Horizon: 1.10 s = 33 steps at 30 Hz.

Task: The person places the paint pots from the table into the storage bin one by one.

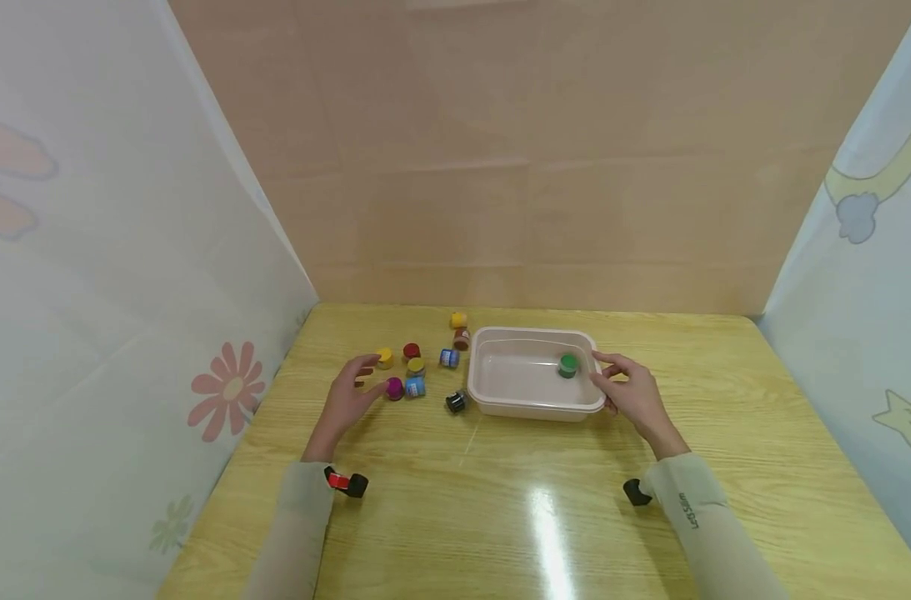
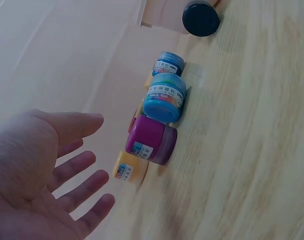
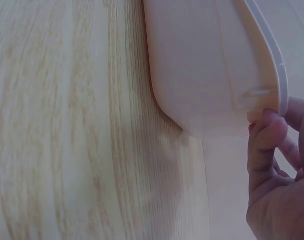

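Observation:
A pale pink plastic basin (image 1: 530, 406) stands on the table with one green-lidded paint jar (image 1: 568, 365) inside. My right hand (image 1: 629, 392) pinches the basin's right rim; in the right wrist view, thumb and fingers of the hand (image 3: 281, 175) meet at that rim. My left hand (image 1: 350, 398) is held with fingers spread beside the small paint jars, nearest to a purple jar (image 1: 394, 388). In the left wrist view the hand (image 2: 47, 170) has nothing between its fingers, apart from the purple jar (image 2: 144, 137), a light blue jar (image 2: 164, 98) and a yellow jar (image 2: 129, 167).
Left of the basin lie a black jar (image 1: 456, 402), a dark blue jar (image 1: 449, 358), a brown jar (image 1: 462, 338), a red-lidded jar (image 1: 412, 352) and a yellow-lidded jar (image 1: 416, 367). An orange-yellow jar (image 1: 458, 320) is farther back. A brown-papered wall (image 1: 530, 208) closes off the table's back edge.

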### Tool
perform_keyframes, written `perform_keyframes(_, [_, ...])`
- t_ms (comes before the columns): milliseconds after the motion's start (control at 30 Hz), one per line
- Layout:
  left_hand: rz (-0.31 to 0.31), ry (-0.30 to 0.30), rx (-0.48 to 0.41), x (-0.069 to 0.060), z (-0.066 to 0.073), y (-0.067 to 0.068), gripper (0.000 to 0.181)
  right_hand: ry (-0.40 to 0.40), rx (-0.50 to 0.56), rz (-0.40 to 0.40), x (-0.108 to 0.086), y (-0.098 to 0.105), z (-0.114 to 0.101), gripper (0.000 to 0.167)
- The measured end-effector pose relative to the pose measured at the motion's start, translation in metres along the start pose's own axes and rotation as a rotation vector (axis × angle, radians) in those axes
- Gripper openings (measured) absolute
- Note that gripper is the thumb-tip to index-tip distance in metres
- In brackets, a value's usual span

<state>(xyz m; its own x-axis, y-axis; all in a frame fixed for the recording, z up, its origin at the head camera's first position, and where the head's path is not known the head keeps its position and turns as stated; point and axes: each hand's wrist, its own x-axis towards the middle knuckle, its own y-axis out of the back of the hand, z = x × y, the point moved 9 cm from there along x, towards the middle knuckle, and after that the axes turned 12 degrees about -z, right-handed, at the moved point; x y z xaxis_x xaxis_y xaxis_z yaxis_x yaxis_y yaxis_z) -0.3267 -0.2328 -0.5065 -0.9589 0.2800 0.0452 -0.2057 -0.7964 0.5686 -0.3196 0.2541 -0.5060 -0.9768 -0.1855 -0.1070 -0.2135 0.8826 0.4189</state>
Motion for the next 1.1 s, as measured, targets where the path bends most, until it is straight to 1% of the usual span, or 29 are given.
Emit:
perform_keyframes(100, [-0.024, 0.025, -0.025, 0.001, -0.007, -0.005, 0.056, -0.001, 0.004, 0.003, -0.001, 0.000, 0.000, 0.052])
perform_keyframes(267, [-0.051, 0.053, -0.014, 0.005, -0.016, -0.012, 0.054, -0.001, 0.004, 0.004, -0.001, 0.000, 0.001, 0.052])
perform_keyframes(433, [-0.076, 0.048, -0.024, 0.006, -0.018, -0.019, 0.052, -0.004, 0.003, 0.001, -0.001, 0.000, 0.001, 0.053])
perform_keyframes(700, [-0.096, 0.065, -0.024, 0.008, -0.021, -0.024, 0.049, 0.003, 0.012, -0.004, -0.003, -0.002, -0.002, 0.052])
perform_keyframes(867, [-0.113, 0.069, 0.011, 0.011, -0.020, -0.027, 0.047, 0.011, 0.021, 0.001, -0.003, -0.001, -0.001, 0.052])
perform_keyframes(1000, [-0.108, 0.089, 0.043, 0.011, -0.020, -0.028, 0.042, 0.016, 0.025, 0.001, -0.002, -0.001, 0.000, 0.052])
perform_keyframes(1100, [-0.102, 0.096, 0.049, 0.010, -0.021, -0.028, 0.039, 0.016, 0.021, 0.004, -0.002, -0.001, 0.001, 0.052])
